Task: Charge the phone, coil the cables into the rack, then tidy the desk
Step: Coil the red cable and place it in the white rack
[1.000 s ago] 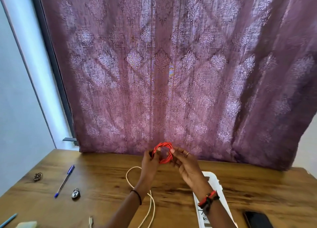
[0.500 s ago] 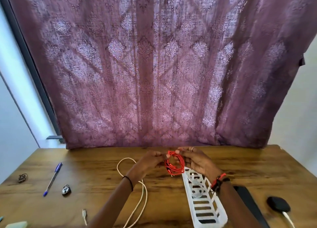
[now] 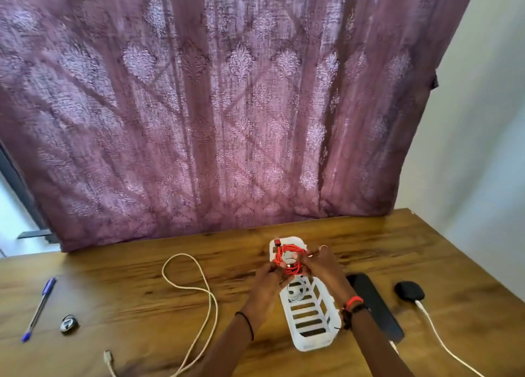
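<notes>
Both hands hold a coiled red cable (image 3: pixel 287 258) over the far end of a white slotted rack (image 3: pixel 311 320) on the wooden desk. My left hand (image 3: pixel 268 277) grips the coil's near-left side; my right hand (image 3: pixel 321 266) pinches its right side. A small white coiled cable (image 3: pixel 296 291) lies inside the rack. A loose cream cable (image 3: pixel 204 297) loops across the desk to the left. The black phone (image 3: pixel 375 305) lies right of the rack, with a black charger (image 3: pixel 409 291) and its white cord (image 3: pixel 443 339) beyond it.
A blue pen (image 3: pixel 39 308) and a small metal object (image 3: pixel 69 323) lie at the desk's left. A purple patterned curtain (image 3: pixel 227 106) hangs behind the desk. The desk's right edge (image 3: pixel 468 263) runs beside a white wall.
Both hands carried the red coil to the right and down, from in front of the curtain to above the rack's far end. The view swung right, showing the phone and charger.
</notes>
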{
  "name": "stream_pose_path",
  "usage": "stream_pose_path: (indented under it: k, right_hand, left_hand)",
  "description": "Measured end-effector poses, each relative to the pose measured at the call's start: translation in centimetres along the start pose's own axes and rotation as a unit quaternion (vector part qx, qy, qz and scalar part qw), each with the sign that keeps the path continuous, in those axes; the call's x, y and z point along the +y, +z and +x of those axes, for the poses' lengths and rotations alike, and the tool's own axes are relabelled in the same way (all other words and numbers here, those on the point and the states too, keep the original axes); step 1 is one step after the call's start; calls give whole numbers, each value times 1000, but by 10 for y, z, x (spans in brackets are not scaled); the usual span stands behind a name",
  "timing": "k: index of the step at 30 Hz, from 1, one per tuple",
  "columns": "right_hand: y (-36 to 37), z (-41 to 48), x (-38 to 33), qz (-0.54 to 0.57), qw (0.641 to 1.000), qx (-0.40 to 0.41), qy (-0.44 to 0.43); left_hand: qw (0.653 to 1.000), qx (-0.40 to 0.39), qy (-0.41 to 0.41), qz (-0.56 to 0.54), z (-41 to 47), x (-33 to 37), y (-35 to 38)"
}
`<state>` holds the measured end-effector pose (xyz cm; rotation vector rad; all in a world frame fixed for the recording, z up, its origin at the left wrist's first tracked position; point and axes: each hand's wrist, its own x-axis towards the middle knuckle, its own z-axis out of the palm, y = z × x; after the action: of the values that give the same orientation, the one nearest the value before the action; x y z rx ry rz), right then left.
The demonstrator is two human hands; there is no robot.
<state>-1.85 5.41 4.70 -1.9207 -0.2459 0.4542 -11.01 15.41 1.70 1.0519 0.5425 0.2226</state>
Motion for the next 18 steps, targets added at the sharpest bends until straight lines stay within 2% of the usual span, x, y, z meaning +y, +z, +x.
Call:
stream_pose_path:
  k: [6,12,15,18]
  right_hand:
    - [-12,-7,13,-68,997,4,27]
    - [-17,-9,23,-178,984,1,2]
    - [-15,-16,18,-223,974,0,-32]
    - [-13,-27,11,-249,967,0,-58]
  left_hand:
    - [998,-24,-20,51,-3,-21,3]
    - [967,-78,-14,241,-2,-19,-6]
    - [933,-54,11,355,1,-14,-13]
    - [925,-17,14,380,-2,-14,-18]
